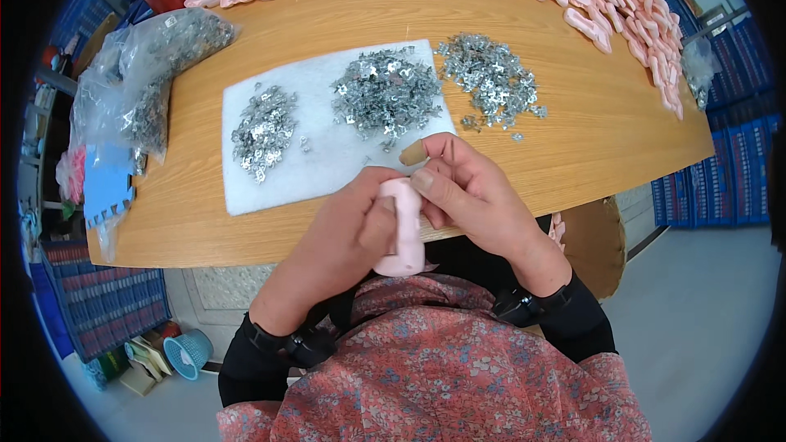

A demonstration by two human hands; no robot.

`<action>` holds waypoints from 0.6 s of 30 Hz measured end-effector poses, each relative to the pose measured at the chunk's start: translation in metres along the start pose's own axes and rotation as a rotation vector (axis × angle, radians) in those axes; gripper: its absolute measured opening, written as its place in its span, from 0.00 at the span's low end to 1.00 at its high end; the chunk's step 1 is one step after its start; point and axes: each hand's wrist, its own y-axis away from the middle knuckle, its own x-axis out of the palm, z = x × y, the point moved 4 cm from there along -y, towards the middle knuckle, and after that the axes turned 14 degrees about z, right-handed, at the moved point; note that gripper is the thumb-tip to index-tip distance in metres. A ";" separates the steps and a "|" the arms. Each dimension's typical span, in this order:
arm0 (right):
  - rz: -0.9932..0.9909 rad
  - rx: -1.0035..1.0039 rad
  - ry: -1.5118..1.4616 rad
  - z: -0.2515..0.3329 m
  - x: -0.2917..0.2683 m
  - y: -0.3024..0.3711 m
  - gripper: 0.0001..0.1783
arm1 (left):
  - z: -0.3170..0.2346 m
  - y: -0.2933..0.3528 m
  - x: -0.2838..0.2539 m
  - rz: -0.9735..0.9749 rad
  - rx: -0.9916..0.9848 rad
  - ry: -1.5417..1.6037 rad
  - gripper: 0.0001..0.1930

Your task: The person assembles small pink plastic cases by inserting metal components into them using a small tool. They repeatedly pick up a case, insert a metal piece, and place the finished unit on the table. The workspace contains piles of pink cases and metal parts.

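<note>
We note the left hand [337, 231] clamped round the pink casing [409, 233], the right hand [485, 203] touching its top, grip unclear; we advise light, steady pressure.

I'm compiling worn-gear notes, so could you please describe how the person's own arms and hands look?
Close-fitting black fabric sleeves end near the wrists, with pink floral fabric higher up. Each wrist carries a black strap with a dark, rounded device. The left hand and right hand wear no gloves; a tan cover wraps one right fingertip.
</note>
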 end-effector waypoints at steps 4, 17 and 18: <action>0.031 -0.073 0.104 -0.007 -0.002 -0.001 0.15 | 0.028 -0.002 0.000 0.120 -0.028 0.825 0.13; 0.064 0.016 0.036 -0.015 -0.008 -0.007 0.13 | 0.025 -0.001 0.010 0.195 -0.031 1.067 0.25; 0.063 0.014 0.071 -0.015 -0.009 -0.006 0.13 | 0.028 -0.001 0.011 0.210 -0.036 1.090 0.27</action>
